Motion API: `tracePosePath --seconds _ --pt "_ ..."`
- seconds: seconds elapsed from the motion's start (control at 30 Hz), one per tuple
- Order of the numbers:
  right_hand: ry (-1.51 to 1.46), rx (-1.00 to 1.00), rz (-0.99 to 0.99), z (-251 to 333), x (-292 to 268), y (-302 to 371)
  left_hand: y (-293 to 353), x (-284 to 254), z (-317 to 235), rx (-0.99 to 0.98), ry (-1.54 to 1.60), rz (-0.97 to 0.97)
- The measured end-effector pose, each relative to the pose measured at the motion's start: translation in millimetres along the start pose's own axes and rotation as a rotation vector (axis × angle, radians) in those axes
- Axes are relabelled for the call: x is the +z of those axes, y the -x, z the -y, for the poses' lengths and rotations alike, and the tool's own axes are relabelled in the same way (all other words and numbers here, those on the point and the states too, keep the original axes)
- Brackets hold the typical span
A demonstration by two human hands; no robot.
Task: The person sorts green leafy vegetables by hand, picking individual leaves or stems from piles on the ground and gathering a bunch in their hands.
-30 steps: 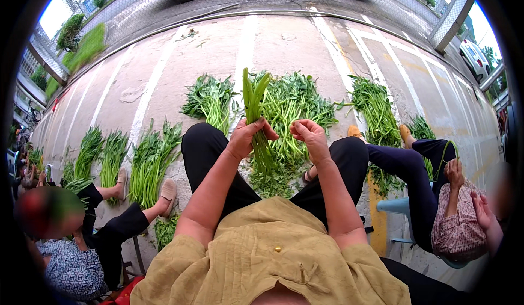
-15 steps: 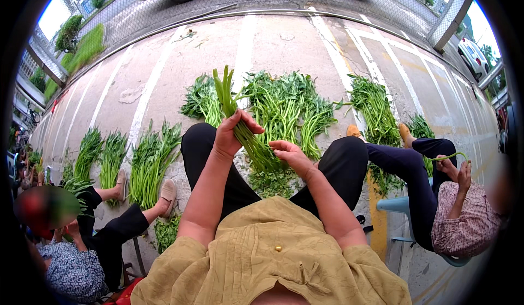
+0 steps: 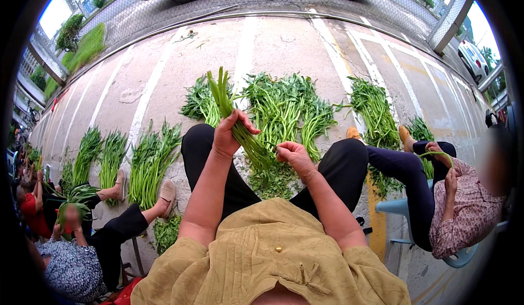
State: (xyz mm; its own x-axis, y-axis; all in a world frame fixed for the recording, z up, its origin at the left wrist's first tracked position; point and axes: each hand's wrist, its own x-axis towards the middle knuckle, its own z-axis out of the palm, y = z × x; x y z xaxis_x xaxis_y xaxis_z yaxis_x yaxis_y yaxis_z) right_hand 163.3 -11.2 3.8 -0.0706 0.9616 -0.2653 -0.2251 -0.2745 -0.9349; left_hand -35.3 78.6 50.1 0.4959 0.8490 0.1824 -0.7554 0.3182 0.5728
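Two hands: both busy over the lap, above the black trousers [image 3: 338,163].
Left hand [image 3: 228,135]: closed round a bunch of green stalks [image 3: 232,111], held upright, tops pointing away from the body.
Right hand [image 3: 293,155]: fingers pinched at the lower stems; it probably nips a single strand, but that part is too small to be sure.
Bunch position: between the knees, above the loose greens pile [image 3: 284,111] on the pavement [image 3: 164,81].
Risk: a loose left grip could let stalks slide out and scatter among the trimmings below; a hard pull by the right could snap stems.
Edges: seated neighbour's arm [image 3: 450,187] and blue stool [image 3: 398,206] close on the right; another worker's shoe [image 3: 166,191] near on the left.
Open room: bare concrete ahead, beyond the piles.
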Motion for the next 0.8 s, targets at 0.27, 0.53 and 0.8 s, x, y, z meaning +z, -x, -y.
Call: tracePosePath --seconds 0.27,0.53,0.8 --pt "0.097 -0.03 0.075 -12 -6 -3 -2 -2 -5 0.065 -0.006 -0.036" --pt "-0.24 0.205 0.018 -11 -6 -4 3 -1 -7 0.081 -0.036 -0.058" --pt "0.206 0.198 -0.272 -20 -27 -10 6 -3 -17 0.129 0.022 -0.015"
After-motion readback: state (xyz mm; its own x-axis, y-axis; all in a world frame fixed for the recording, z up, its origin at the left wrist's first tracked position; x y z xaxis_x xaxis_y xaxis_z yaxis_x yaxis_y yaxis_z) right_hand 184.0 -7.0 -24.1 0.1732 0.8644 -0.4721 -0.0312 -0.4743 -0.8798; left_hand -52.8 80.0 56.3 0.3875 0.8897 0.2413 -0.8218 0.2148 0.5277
